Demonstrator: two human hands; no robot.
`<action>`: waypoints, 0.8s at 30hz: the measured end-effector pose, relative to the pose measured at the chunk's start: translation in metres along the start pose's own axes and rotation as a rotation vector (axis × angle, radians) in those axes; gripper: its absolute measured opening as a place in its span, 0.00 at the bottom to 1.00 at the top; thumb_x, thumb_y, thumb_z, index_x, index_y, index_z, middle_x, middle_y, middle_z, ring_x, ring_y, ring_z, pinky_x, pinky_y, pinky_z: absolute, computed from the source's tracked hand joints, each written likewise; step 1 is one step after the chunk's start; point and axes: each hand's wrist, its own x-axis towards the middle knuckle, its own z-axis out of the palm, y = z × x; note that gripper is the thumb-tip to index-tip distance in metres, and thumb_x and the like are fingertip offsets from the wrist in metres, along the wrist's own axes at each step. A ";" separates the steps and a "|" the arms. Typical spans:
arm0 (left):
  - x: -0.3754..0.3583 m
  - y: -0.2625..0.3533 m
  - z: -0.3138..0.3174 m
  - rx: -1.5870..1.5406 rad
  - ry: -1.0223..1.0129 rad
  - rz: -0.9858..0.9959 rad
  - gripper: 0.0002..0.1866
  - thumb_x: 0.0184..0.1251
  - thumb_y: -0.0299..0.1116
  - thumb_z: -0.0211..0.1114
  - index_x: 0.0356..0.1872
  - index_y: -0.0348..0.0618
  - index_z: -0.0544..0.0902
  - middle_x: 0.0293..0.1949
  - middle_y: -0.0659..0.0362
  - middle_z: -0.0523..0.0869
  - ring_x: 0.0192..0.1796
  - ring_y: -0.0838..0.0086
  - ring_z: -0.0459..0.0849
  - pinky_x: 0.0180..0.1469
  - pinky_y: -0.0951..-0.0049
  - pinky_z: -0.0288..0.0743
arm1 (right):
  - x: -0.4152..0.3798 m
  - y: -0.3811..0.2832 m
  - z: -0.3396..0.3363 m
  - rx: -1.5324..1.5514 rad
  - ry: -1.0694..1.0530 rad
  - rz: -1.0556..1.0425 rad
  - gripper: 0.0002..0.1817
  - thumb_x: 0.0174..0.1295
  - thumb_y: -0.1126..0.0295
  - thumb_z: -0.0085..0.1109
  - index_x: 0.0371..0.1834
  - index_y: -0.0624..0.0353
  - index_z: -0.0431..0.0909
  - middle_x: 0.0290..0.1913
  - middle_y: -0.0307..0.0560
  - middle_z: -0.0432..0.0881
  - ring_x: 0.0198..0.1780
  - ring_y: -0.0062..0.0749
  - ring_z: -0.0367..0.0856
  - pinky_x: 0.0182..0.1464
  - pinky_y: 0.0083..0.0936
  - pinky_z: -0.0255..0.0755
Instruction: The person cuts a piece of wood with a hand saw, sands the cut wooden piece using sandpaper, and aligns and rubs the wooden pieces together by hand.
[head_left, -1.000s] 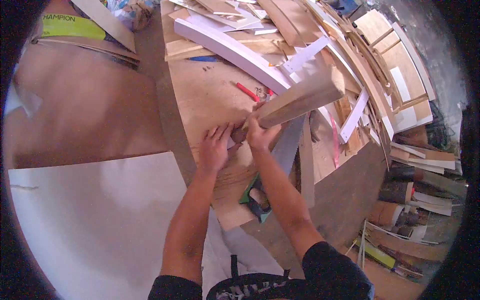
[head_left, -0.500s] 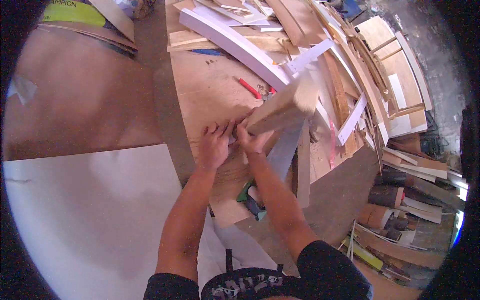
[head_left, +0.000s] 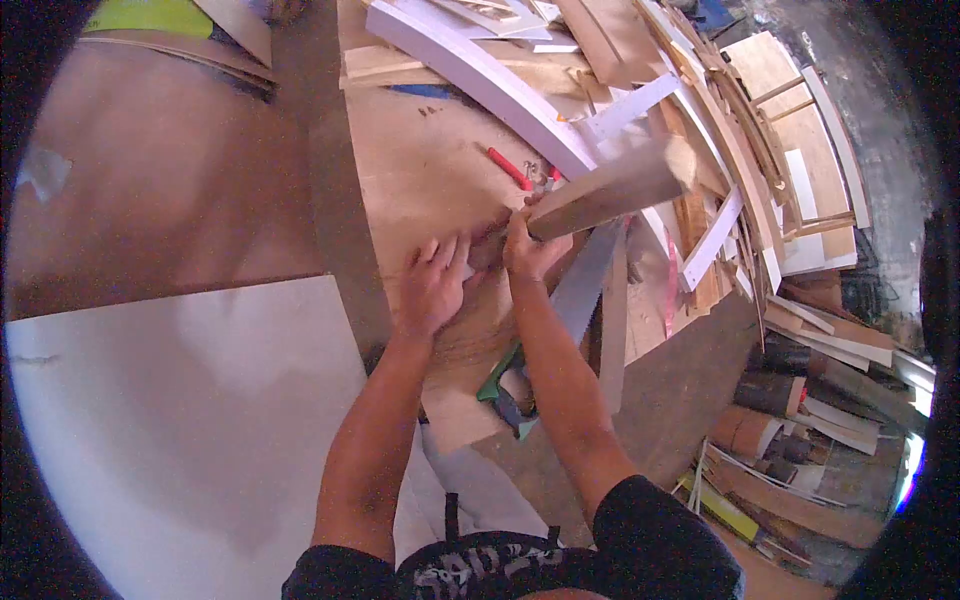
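My right hand [head_left: 535, 245] is wrapped round the near end of a thick wooden block [head_left: 615, 188], which slants up to the right and is blurred at its far end. My left hand [head_left: 435, 285] lies to the left with its fingers apart, over the plywood board [head_left: 400, 180]. Something small and pale [head_left: 468, 271] shows beside its fingers; I cannot make out what it is. Beyond my right hand lie red-handled pliers [head_left: 510, 168]. Under my right forearm is a handsaw blade [head_left: 580, 290] with a green and dark handle [head_left: 508, 395].
A long white curved piece [head_left: 480, 80] and piled wood strips [head_left: 745, 120] lie at the back and right. A large white sheet [head_left: 190, 420] lies at the left, below a brown panel [head_left: 180, 190]. More offcuts [head_left: 830, 420] are stacked at the lower right.
My right hand and the wooden block have moved right, away from my left hand. The gap between my hands is wider, and the block lies at a flatter angle.
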 end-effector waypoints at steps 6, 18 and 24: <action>0.009 0.002 -0.012 0.181 0.027 -0.248 0.35 0.56 0.48 0.71 0.65 0.42 0.78 0.53 0.60 0.84 0.53 0.64 0.78 0.57 0.58 0.72 | -0.011 -0.059 0.007 1.253 0.204 0.837 0.22 0.50 0.81 0.62 0.51 0.65 0.74 0.43 0.47 0.79 0.48 0.30 0.78 0.52 0.30 0.74; 0.005 -0.004 -0.004 0.203 0.071 -0.216 0.27 0.60 0.41 0.65 0.62 0.44 0.81 0.52 0.63 0.83 0.50 0.69 0.77 0.50 0.62 0.71 | 0.014 -0.042 0.063 0.280 0.023 0.170 0.21 0.50 0.81 0.62 0.50 0.65 0.78 0.40 0.44 0.83 0.40 0.34 0.81 0.47 0.31 0.77; 0.005 -0.006 0.000 0.232 0.076 -0.219 0.26 0.62 0.40 0.62 0.62 0.44 0.81 0.54 0.62 0.83 0.49 0.68 0.78 0.51 0.61 0.71 | 0.001 -0.028 0.067 0.600 -0.126 0.212 0.28 0.56 0.85 0.59 0.63 0.66 0.68 0.44 0.46 0.82 0.42 0.35 0.82 0.49 0.30 0.78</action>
